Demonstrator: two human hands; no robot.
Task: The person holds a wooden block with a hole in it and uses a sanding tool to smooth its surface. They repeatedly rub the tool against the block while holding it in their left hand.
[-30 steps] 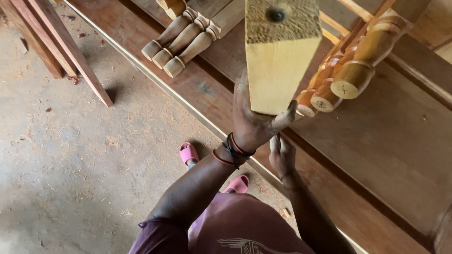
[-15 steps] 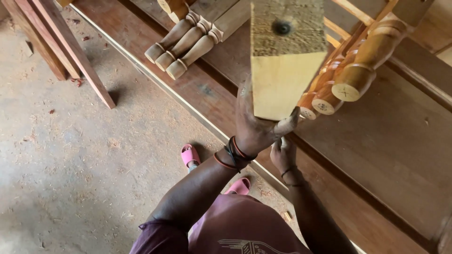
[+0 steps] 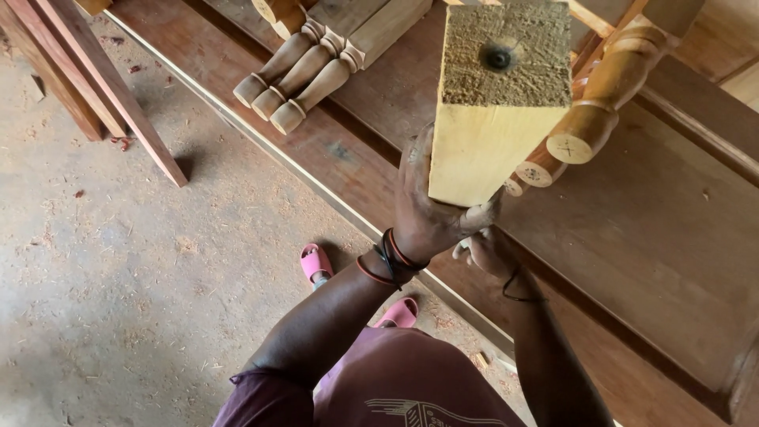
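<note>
Workbench [image 3: 648, 237] behind; left hand [image 3: 427, 213] grip wrapped round square wooden post [image 3: 490, 119]; right hand [image 3: 486, 249] grip unclear.

This is a woodworking shop. A long workbench [image 3: 648, 237] of dark, worn boards runs across the right side, with turned wooden legs [image 3: 292, 79] lying at its far edge beside squared timber. Reddish planks [image 3: 103, 87] lean at the far left. The concrete floor [image 3: 118, 277] below the bench's near edge is strewn with sawdust and shavings.
</note>
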